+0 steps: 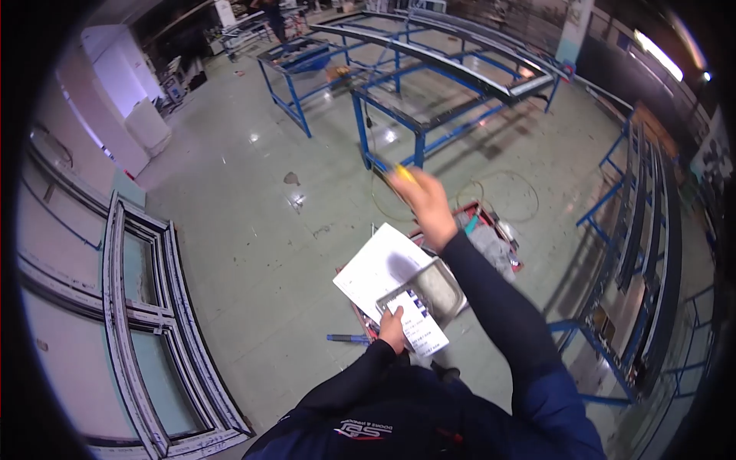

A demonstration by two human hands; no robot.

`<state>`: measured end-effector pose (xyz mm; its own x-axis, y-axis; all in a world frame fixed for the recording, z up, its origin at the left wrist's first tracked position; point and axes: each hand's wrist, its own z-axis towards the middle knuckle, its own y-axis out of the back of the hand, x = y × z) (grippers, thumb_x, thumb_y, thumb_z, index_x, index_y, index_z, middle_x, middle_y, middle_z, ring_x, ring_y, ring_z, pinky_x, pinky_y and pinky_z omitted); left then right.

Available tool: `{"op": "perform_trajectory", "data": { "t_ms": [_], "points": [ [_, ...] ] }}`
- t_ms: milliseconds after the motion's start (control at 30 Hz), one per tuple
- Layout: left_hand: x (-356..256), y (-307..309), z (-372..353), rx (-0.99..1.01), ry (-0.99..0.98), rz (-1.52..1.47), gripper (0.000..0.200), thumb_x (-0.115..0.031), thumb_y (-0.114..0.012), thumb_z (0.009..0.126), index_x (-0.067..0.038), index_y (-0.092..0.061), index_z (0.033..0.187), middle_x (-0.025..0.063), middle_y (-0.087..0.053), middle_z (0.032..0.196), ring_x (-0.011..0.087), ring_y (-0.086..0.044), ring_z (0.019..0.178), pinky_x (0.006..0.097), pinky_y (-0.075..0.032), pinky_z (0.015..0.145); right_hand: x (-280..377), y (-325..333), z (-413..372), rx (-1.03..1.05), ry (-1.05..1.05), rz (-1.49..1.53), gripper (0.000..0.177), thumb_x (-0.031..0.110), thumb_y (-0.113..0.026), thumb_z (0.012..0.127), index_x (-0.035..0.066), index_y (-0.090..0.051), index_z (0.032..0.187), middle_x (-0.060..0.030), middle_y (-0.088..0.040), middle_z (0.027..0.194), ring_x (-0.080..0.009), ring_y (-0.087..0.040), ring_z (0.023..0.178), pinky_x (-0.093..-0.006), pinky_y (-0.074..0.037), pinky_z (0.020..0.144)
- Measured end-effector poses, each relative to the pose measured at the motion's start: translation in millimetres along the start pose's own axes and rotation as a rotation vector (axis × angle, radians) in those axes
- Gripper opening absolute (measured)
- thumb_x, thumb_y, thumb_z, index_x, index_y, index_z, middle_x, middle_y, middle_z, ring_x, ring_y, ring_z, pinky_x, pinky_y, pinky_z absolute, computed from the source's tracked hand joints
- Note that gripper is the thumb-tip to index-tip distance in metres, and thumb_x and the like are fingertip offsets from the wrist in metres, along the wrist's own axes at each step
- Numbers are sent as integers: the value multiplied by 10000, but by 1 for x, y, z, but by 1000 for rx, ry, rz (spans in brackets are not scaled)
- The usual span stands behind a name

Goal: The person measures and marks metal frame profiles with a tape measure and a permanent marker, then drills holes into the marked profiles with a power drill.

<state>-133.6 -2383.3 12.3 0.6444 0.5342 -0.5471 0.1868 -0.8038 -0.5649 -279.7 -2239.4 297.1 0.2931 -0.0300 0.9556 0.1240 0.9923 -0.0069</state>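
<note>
My left hand (392,331) is low in front of my body, its thumb pressed over a white printed sheet (424,328) with black text and dark blocks. Directly behind that sheet is a shallow metal tray (442,285), and a larger white sheet (369,267) lies at its left. Out ahead, at the end of my stretched arm, my right hand (428,205) is closed around a small yellow object (405,175); motion blur hides its kind. Below my right forearm, a red tool box (515,267) holds a grey cloth (487,249) and a teal-handled tool (472,223).
Blue metal work tables (420,146) carry long dark frames ahead. White window frames (165,314) lean at the left. A rack of dark profiles (648,207) stands right. A blue tool (347,337) lies near my left forearm, and a thin hose (529,201) loops across the floor.
</note>
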Motion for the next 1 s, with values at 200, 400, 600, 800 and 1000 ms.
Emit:
{"op": "perform_trajectory", "data": {
  "t_ms": [200,400,600,800,1000],
  "points": [
    [-8,19,-19,12,-50,7,277,-100,-517,1016,-49,-505,1287,111,-656,1142,265,-682,1005,423,-567,841,88,-39,70,4,205,22,400,385,-741,885,-9,-695,831,17,-638,802,-76,-538,755,-249,-420,715],
    [-18,34,-44,-4,-14,91,249,-110,-520,1018,-83,-518,1266,44,-677,1122,192,-699,982,368,-585,799,26,11,40,-60,-47,384,418,427,-750,871,26,-690,970,-7,-632,900,-127,-633,695,-275,-546,684],
    [-6,13,-7,177,149,281,232,-149,-529,1023,-97,-577,1244,32,-703,1065,146,-699,927,314,-575,767,-51,94,-107,-373,-345,237,358,377,-637,967,39,-630,1085,-34,-605,956,-135,-583,754,-286,-499,673],
    [24,-26,75,157,20,583,198,-118,-574,992,-60,-613,1177,45,-704,978,127,-679,864,294,-550,726,-119,161,-357,-809,-754,48,363,399,-661,952,53,-647,1061,-7,-586,941,-110,-569,797,-286,-506,631],
    [42,-42,113,-53,-175,698,406,-69,-645,925,93,-513,1273,179,-696,1091,253,-675,976,347,-507,854,-124,120,-569,-1531,-1131,205,580,599,-721,803,112,-611,1098,-28,-586,885,-177,-531,704,-322,-474,620]
  ]
}}
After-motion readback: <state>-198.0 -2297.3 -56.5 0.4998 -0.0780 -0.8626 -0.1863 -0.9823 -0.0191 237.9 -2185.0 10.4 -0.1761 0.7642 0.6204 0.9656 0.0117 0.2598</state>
